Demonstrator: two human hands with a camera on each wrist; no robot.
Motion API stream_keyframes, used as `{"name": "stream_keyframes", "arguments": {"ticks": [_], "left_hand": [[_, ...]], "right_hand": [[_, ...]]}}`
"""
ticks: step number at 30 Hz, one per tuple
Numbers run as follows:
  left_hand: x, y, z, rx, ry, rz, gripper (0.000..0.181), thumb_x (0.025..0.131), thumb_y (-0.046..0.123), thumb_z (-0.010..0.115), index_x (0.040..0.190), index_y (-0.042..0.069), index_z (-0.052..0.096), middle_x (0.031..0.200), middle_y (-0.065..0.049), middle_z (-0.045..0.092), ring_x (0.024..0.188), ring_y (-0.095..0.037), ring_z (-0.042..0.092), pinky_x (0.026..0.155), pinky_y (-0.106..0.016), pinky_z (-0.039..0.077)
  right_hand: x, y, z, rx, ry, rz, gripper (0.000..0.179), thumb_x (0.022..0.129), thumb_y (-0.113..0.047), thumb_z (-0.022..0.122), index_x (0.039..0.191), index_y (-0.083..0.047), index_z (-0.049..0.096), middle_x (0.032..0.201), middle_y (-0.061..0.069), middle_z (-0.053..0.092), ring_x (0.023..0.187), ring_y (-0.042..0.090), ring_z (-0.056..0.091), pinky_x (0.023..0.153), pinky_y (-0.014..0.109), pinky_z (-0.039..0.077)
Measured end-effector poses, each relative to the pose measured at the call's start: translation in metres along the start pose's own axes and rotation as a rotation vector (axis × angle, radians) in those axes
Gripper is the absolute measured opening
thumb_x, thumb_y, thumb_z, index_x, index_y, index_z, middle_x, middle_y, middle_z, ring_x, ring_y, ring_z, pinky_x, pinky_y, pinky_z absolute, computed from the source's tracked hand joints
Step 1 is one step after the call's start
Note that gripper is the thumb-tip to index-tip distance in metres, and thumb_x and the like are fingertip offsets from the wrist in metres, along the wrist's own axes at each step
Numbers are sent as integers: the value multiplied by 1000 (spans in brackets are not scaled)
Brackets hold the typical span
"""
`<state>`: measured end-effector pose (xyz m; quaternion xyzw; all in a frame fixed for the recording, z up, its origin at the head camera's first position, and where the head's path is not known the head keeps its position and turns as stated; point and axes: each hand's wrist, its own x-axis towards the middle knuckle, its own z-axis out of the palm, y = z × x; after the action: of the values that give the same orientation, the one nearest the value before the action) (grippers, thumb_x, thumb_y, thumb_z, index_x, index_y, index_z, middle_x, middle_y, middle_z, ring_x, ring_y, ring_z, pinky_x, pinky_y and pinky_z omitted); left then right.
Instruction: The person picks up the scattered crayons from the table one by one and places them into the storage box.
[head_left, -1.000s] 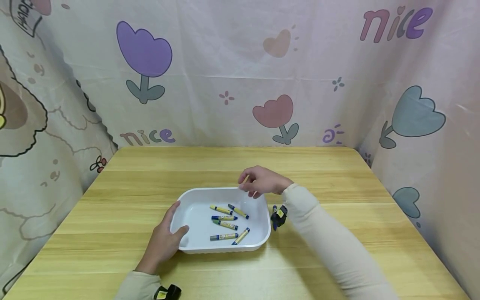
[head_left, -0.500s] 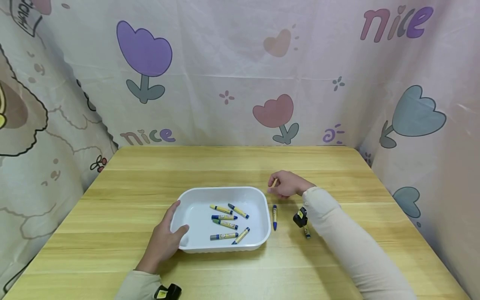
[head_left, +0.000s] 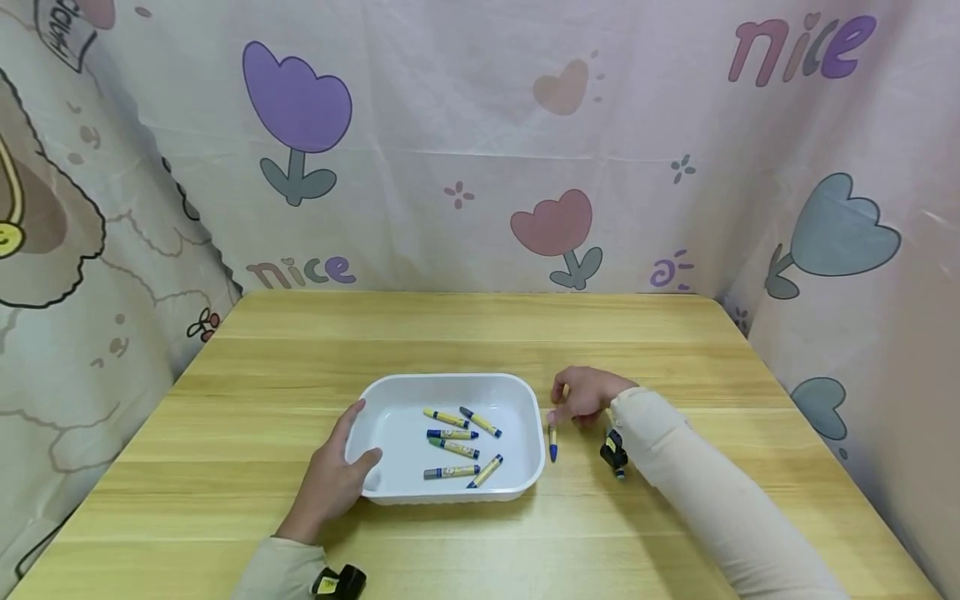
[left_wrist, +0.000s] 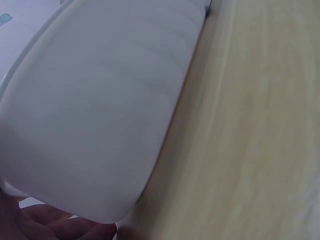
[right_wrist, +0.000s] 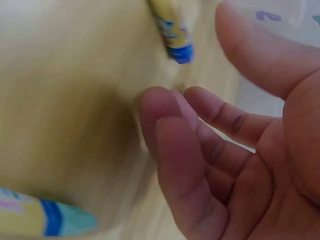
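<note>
My left hand [head_left: 330, 475] grips the left end of a white plastic tray [head_left: 397, 417], thumb over the rim and fingers along the outside. In the left wrist view its fingers [left_wrist: 67, 227] lie under the tray wall [left_wrist: 100, 110]. Several yellow-wrapped crayons [head_left: 453, 472] lie scattered in the tray. Just right of the tray, my right hand [head_left: 588, 393] is over a blue crayon [head_left: 553, 452], partly covering it. The right wrist view shows the thumb apart from loosely bent fingers, nothing between them, and the blue crayon [right_wrist: 174, 32] beyond the fingertips.
A second crayon with a green tip [right_wrist: 75, 220] lies on the table under my right wrist, mostly hidden by the wrist camera [head_left: 613, 450] in the head view. The wooden table [head_left: 420, 333] ends at a patterned curtain [head_left: 420, 225].
My right hand has moved from above the tray's far right corner out to the right, then down toward the blue crayon. My left hand keeps its hold on the tray.
</note>
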<state>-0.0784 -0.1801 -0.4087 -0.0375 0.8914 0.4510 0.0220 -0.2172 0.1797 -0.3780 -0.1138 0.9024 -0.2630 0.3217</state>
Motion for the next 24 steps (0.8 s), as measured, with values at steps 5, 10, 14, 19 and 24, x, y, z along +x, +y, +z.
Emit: {"name": "stream_keyframes", "arguments": {"ticks": [5,10,14,19,24], "left_hand": [[0,0,0,-3,-2,-1,71,95,15,57,154,11,19,153,-28,24,133,-51,32,103,-65,27],[-1,1,0,0,1,0,70,95,15,57,154,11,19,153,-29,25,132,-51,32,103,-65,28],[-1,1,0,3,1,-4,70,95,15,57,154,12,20,152,-29,25,132,-51,33,103,-65,28],[-1,1,1,-5,2,1,70,95,15,57,154,12,20,153,-29,25,131,-51,34,102,-65,29],[-1,1,0,-4,3,7,70,95,14,57,154,11,20,153,-29,25,131,-51,34,102,-65,30]], "right_hand": [[2,0,6,-16,-22,-12,24,82,-16,78,93,-6,58,70,8,60,54,15,52,49,24,45],[5,-3,7,-68,-31,-72,18,80,-9,79,83,-7,61,71,5,61,56,15,53,51,25,45],[5,-4,6,-80,-31,-110,19,79,-6,78,82,-7,59,69,5,61,57,16,55,52,26,46],[6,-5,6,-96,-4,-142,18,78,-1,74,79,-6,58,70,5,60,59,17,56,53,25,45],[8,-5,7,-73,17,-138,19,74,5,69,85,-5,59,77,6,58,61,16,55,54,25,46]]}}
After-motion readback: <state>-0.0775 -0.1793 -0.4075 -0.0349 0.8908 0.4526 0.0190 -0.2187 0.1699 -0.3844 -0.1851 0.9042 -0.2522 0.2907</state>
